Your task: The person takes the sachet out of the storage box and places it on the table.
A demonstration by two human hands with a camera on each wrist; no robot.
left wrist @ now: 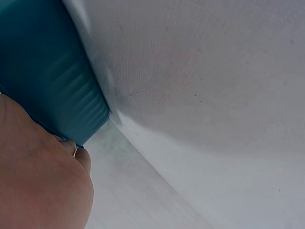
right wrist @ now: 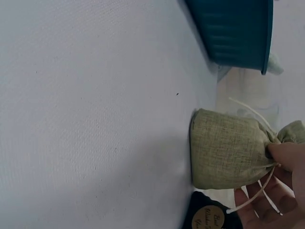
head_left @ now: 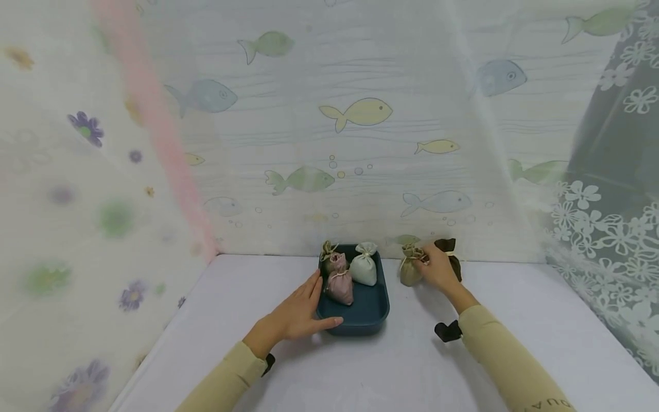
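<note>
An olive-green drawstring pouch (head_left: 410,271) stands on the table to the right of a dark blue tray (head_left: 362,312). My right hand (head_left: 441,269) pinches its gathered neck; in the right wrist view the thumb presses by the cord of the pouch (right wrist: 231,150). Behind that hand is a dark brown pouch (head_left: 455,264), partly hidden, with a round label (right wrist: 208,218). My left hand (head_left: 297,309) rests against the tray's left side with fingers extended. Inside the tray lie a white pouch (head_left: 364,269), a pink pouch (head_left: 340,287) and more pouches behind it, including a green one (head_left: 328,252).
A white cloth covers the table (head_left: 381,372). At its back edge hangs a sheer curtain (head_left: 355,149) printed with fish, with a flowered curtain (head_left: 62,229) on the left and a white-flowered one (head_left: 612,240) on the right.
</note>
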